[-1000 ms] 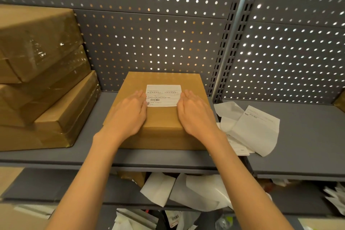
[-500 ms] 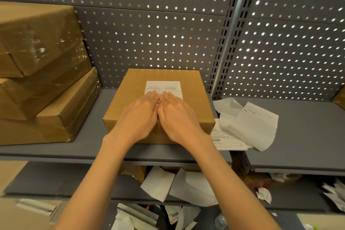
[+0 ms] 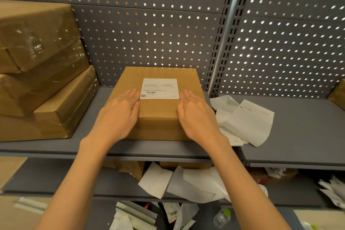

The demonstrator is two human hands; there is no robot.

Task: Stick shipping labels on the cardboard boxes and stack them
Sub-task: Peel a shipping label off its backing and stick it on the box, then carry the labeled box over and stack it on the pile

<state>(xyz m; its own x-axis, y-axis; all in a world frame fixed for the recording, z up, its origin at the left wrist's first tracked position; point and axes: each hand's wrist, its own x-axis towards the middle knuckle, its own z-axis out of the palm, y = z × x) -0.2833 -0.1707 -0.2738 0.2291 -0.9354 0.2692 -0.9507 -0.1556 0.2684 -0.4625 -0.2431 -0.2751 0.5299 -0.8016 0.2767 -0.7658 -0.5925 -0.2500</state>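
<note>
A flat brown cardboard box (image 3: 158,106) sits on the grey metal shelf (image 3: 298,132), in front of the perforated back panel, and a white rectangular shipping label (image 3: 160,88) with printed text and barcodes lies flat on the far half of its top. The left hand (image 3: 119,115) rests palm down on the box top just left of the label, fingers straight and together, fingertips at the label's lower left corner; the right hand (image 3: 196,115) mirrors it on the right side, fingers straight, fingertips at the label's lower right edge. Neither hand grasps anything; both lie flat on the cardboard. The label looks smooth and fully stuck, so the labelling of this box appears done, and what seems left for it is lifting it onto the stack of three tape-wrapped brown cardboard boxes (image 3: 43,73) at the left of the same shelf. White backing sheets and loose paper labels (image 3: 246,121) lie just right of the box, and more discarded white paper (image 3: 190,183) covers the lower shelf, which suggests several boxes are already handled.
</note>
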